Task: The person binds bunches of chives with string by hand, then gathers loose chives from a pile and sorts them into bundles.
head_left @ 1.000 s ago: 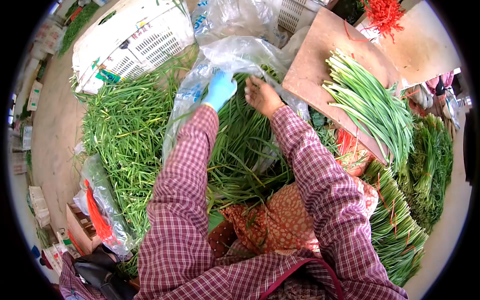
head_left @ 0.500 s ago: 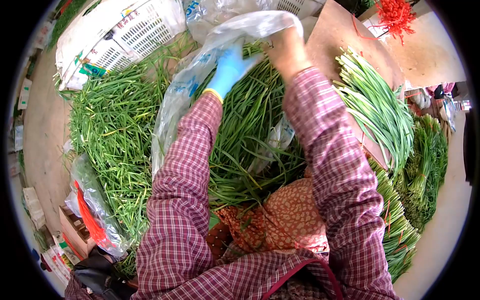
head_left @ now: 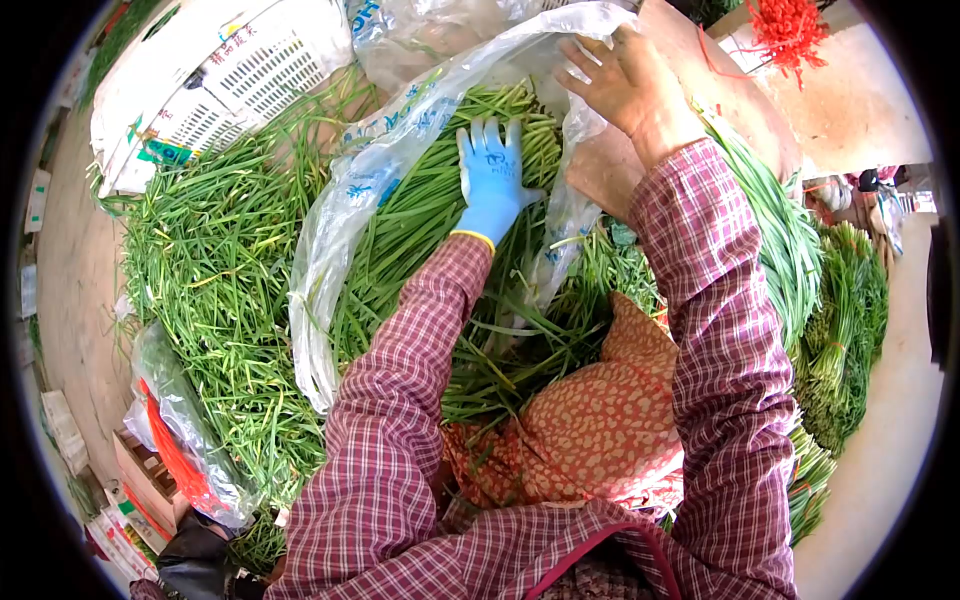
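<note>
My left hand, in a blue glove with a yellow cuff, lies flat with its fingers stretched out on a heap of long green chives. These lie in a clear plastic bag with blue print, spread open around them. Bare, my right hand has its fingers apart at the bag's far right edge. It seems to touch the plastic there, though I cannot tell how firmly. Part of a neat bundle of chives shows beyond my right sleeve.
Loose chives spread across the left. A white slatted basket stands at the back left. Red ties hang at the back right, near a brown board. More bundled greens stand at the right. A patterned cloth covers my lap.
My left hand has come down onto the chives, a little to the right. My right hand has shifted right and its fingers have spread. The bag's mouth now lies wider open.
</note>
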The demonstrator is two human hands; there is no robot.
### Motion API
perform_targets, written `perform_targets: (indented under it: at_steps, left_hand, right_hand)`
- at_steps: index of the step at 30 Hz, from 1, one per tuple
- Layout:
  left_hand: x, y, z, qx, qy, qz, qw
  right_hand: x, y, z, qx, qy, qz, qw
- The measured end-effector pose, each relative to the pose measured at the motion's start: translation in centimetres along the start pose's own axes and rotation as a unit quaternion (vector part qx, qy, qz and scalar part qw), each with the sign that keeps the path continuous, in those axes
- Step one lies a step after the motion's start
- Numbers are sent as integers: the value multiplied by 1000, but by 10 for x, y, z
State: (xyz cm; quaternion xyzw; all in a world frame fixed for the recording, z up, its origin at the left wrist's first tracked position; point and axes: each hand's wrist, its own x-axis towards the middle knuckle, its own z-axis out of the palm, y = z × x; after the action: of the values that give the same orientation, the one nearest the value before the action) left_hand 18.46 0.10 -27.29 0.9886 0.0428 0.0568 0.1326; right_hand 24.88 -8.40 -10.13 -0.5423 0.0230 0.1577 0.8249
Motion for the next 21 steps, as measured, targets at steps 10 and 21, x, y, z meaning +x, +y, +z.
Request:
perform_targets:
  at_steps: [10, 21]
  left_hand:
    - [45, -26, -4, -60, -38, -75, 995]
    - [30, -100, -14, -398, -37, -136, 906]
  right_hand:
    - [12, 0, -20, 25, 5, 11, 1000]
    - [6, -5, -20, 26, -17, 6, 1000]
